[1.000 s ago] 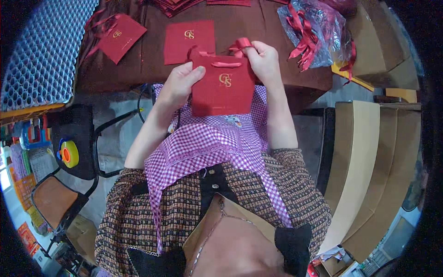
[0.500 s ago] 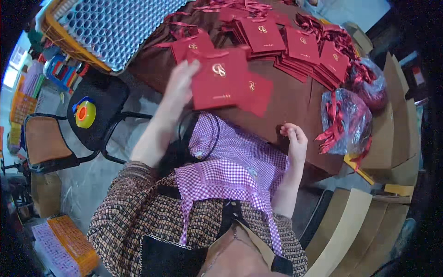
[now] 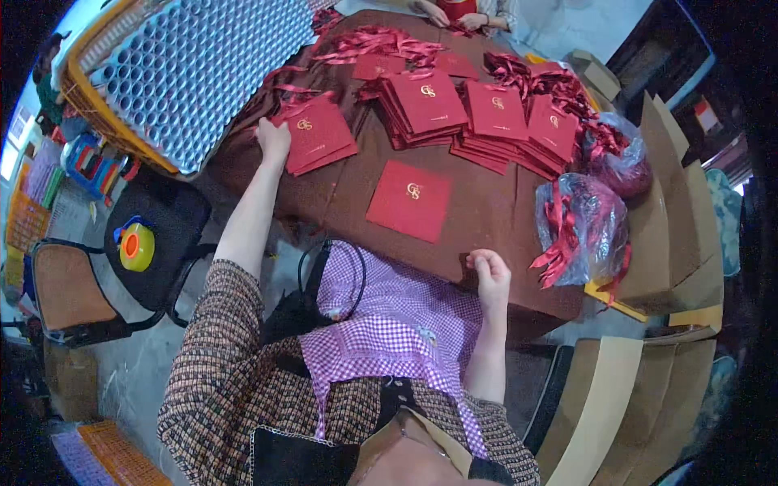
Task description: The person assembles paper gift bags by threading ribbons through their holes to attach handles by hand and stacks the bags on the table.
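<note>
My left hand reaches out to the left side of the table, its fingers closed at the left corner of a red paper gift bag. That bag lies over another red one and has a gold emblem and a red ribbon. A single flat red bag rests near the table's front edge, apart from both hands. My right hand hovers by the edge to its right, fingers curled together; whatever they may hold is too small to make out.
Stacks of red bags and loose red ribbons cover the table's far part. Ribbon-filled plastic bags sit at the right edge, beside cardboard boxes. A crate of tubes stands far left. Another person's hands work opposite.
My left hand has carried a red bag left and away from me onto the left pile. The single bag it partly covered now shows fully. The view has shifted; my right hand stays curled.
</note>
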{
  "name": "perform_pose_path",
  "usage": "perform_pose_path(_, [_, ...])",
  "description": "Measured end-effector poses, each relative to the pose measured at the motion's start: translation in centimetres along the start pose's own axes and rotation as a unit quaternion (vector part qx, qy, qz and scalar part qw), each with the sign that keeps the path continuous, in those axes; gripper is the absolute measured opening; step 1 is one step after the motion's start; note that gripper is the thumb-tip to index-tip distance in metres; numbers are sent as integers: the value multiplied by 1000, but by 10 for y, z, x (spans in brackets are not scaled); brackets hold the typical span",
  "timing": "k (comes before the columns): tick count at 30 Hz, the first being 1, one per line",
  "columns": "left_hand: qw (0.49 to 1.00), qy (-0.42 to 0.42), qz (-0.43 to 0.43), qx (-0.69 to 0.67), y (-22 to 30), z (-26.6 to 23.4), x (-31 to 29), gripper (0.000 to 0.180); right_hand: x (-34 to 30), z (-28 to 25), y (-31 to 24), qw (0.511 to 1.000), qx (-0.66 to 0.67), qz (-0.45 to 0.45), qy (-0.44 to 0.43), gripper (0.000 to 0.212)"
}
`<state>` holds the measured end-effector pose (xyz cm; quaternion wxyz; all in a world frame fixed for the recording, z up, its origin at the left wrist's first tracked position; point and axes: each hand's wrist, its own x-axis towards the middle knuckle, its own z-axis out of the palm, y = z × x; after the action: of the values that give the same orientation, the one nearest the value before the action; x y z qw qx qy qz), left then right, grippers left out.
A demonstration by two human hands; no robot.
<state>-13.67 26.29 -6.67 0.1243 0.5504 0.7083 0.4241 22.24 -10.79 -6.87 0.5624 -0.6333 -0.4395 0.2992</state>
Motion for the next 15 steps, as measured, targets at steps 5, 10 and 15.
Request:
perform_pose_path(5, [998,63,9,12,7,-28,0,57,0,8,-8,1000,19,-9,-2,13])
perform_pose_path(10, [942,151,297,-36,56,-47,-46,44,-3,6,-6,1000,2,-26,11,12])
perform_pose_path(15, [876,-104,458,-105,80,-48,-122,34,-3,11,-10,1000,3,-18,19,13])
